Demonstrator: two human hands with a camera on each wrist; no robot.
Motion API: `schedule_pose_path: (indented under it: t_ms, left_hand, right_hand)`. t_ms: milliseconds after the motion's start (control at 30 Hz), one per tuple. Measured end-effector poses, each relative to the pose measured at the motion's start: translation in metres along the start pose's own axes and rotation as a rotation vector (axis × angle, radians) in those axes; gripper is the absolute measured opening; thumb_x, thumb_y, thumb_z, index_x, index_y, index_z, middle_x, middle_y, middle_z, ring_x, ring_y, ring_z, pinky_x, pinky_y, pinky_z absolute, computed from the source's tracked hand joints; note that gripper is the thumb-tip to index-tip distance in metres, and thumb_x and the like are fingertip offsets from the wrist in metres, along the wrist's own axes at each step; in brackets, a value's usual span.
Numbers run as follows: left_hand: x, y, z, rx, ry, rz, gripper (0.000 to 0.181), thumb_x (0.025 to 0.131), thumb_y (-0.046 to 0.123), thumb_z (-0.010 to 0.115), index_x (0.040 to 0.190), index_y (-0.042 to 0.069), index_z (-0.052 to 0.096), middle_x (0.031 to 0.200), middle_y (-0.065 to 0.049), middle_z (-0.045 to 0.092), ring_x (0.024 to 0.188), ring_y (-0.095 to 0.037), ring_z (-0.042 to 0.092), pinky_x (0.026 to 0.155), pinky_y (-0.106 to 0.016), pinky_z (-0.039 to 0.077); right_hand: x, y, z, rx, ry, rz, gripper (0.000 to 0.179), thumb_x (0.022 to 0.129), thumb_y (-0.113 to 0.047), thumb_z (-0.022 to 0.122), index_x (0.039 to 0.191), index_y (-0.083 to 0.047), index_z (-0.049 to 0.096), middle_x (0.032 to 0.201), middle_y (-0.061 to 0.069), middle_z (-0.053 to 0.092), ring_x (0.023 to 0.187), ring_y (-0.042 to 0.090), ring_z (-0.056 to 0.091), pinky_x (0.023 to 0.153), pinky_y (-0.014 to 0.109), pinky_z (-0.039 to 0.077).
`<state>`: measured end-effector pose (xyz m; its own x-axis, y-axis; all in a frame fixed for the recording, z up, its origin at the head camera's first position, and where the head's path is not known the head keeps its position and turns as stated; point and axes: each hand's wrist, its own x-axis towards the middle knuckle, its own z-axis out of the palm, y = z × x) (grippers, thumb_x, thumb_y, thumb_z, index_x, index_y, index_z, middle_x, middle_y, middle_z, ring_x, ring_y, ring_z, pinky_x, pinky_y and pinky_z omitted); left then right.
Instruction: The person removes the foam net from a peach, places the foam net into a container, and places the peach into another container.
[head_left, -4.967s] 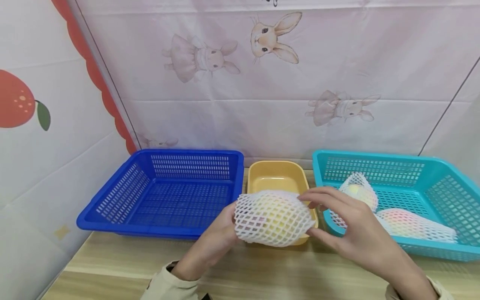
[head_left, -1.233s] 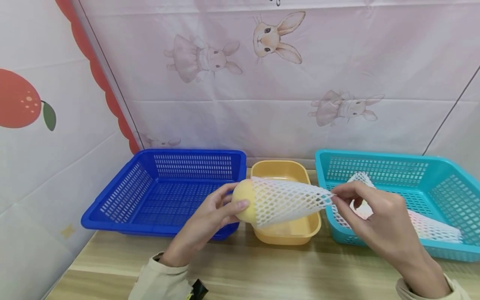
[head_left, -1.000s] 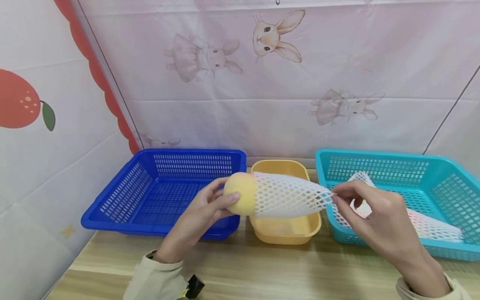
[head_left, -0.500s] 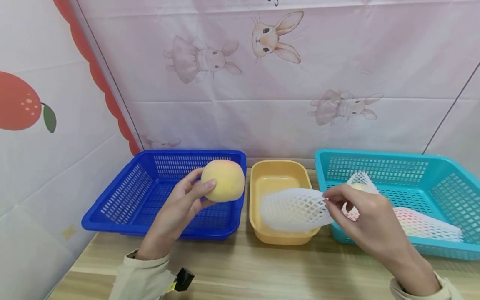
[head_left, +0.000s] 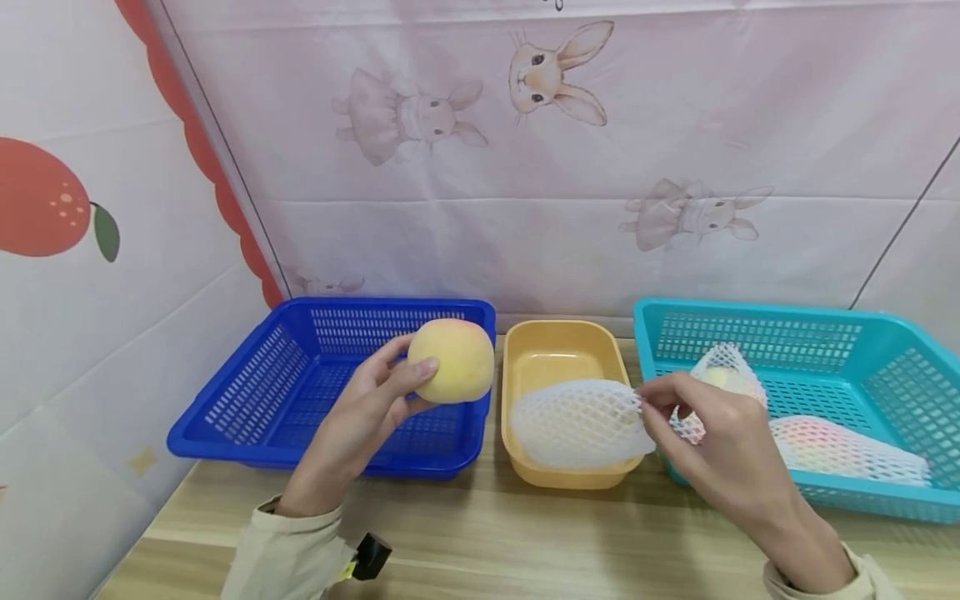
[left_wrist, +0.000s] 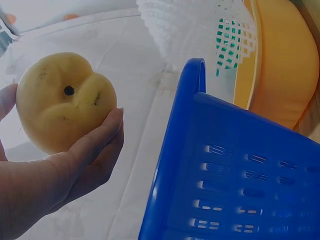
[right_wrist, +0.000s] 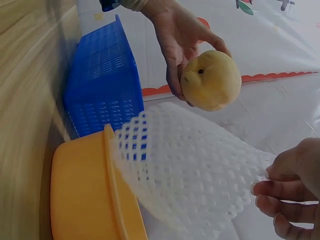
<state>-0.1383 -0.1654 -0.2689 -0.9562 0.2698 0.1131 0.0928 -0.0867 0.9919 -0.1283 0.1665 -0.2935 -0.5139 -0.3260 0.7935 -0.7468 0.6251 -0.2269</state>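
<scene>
Left fingers point(left_wrist: 97, 137) hold one peach point(head_left: 456, 362), right fingers point(right_wrist: 286, 190) one foam net point(head_left: 577, 425).

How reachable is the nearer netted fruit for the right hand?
Probably not yet: the right hand pinches the foam net. Once free, likely yes; the nearer netted fruit lies in the open-topped teal basket.

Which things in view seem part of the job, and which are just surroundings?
Seemingly in the job:
held yellow fruit
held white foam net
two netted fruits
blue basket
yellow tub
turquoise basket

Just surroundings:
rabbit-print backdrop
fruit-print panel
wooden table
</scene>
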Motion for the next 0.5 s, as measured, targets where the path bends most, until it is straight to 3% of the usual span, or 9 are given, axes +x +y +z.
schedule_pose_path:
  t_ms: [100,233,333,500]
  left_hand:
    - [0.0004,-0.0013,0.0002,-0.004,-0.006,0.000,0.058,0.094,0.020,0.056,0.143,0.002,0.031,0.135,-0.023,0.046,0.115,-0.026,0.055,0.097,-0.037,0.047]
    - [0.0005,-0.0027,0.0007,-0.004,-0.019,-0.001,0.059,0.094,0.020,0.057,0.144,0.002,0.031,0.132,-0.024,0.048,0.114,-0.025,0.056,0.097,-0.037,0.047]
    - [0.0009,-0.0031,0.0006,-0.007,-0.021,-0.002,0.059,0.093,0.020,0.057,0.143,0.002,0.031,0.131,-0.024,0.049,0.112,-0.024,0.057,0.097,-0.037,0.047]
    - [0.0013,-0.0036,0.0021,-0.002,-0.018,-0.020,0.060,0.093,0.020,0.058,0.144,0.003,0.031,0.131,-0.024,0.050,0.113,-0.025,0.057,0.098,-0.039,0.046]
  right_hand:
    - [-0.0010,-0.0013,0.0030,-0.074,-0.028,0.032,0.021,0.074,0.002,0.074,0.090,-0.010,0.068,0.078,-0.008,0.065,0.070,0.005,0.057,0.061,0.016,0.045]
    - [-0.0022,-0.0014,0.0079,-0.171,-0.077,0.033,0.024,0.071,0.002,0.074,0.093,-0.006,0.069,0.083,-0.002,0.065,0.079,0.015,0.059,0.067,0.031,0.048]
    - [-0.0023,-0.0009,0.0100,-0.178,-0.080,0.023,0.023,0.072,0.002,0.073,0.094,-0.004,0.069,0.084,0.001,0.065,0.081,0.021,0.061,0.069,0.039,0.049]
    - [-0.0020,0.0002,0.0103,-0.188,-0.049,0.033,0.022,0.072,0.005,0.072,0.091,-0.005,0.070,0.085,0.004,0.068,0.078,0.021,0.063,0.068,0.043,0.047]
